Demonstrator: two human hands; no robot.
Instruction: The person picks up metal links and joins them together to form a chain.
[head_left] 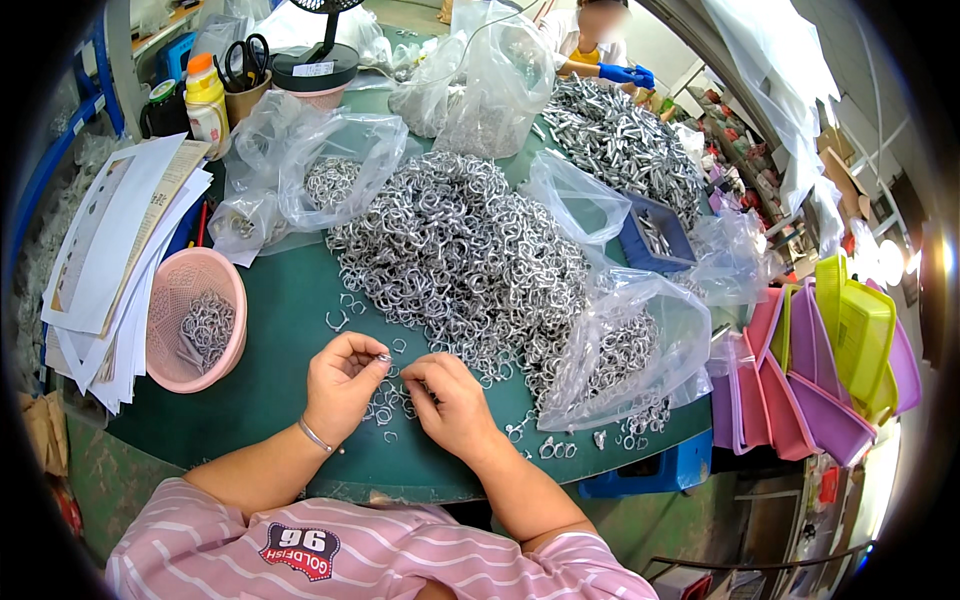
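Observation:
My left hand [338,392] is closed, with a small silvery metal ring [384,357] pinched between thumb and fingertips. Just to its right, my right hand [452,405] has its fingers curled in, low over the table; whatever they grip, if anything, is hidden. Several loose open metal rings [383,408] lie on the green table [280,310] between and under the hands. Beyond them rises a large heap of the same open rings [440,240], partly covered at its right by a clear plastic bag [640,345].
At left stand a pink basket [236,310] with metal pieces in it and a stack of papers [110,240]. A blue tray [640,250] and a heap of longer metal parts [625,135] lie far right, near a blue-gloved co-worker. Coloured plastic bins [825,400] lean at the right edge.

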